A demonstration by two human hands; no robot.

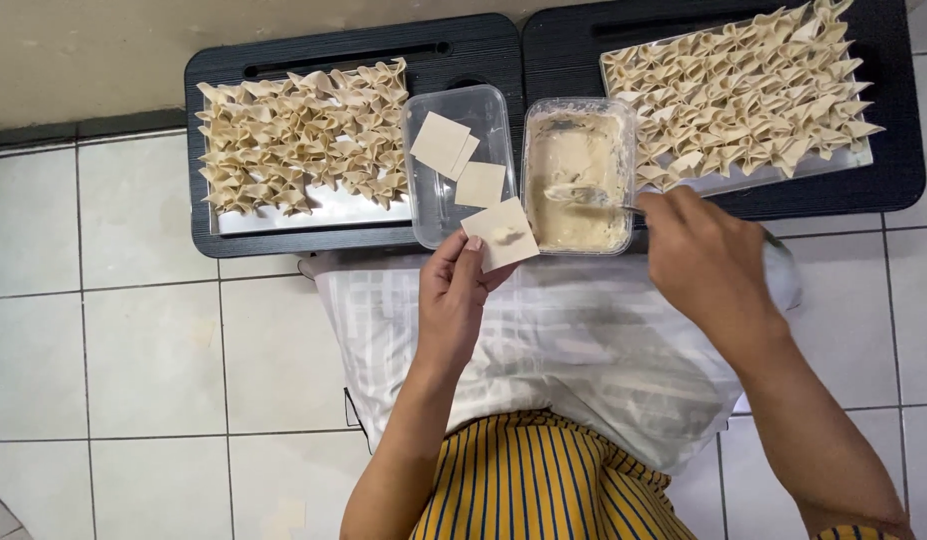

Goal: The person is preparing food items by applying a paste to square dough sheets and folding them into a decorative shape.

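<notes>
Pale dough, a square wrapper (500, 234) with a dab of filling on it, lies pinched in the left hand (451, 300) just over the tub (578, 175) of paste. The right hand (705, 262) grips a spoon (583, 195) dipped in that paste. Filling seems under way; folding would need the spoon put aside. Trays (313, 205) of folded pieces flank both sides.

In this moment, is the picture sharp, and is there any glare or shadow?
Head view: even, soft light, only faint shadows; mild glare on the metal tray and clear container; left hand and wrapper sharp; spoon at the right hand slightly blurred.
</notes>
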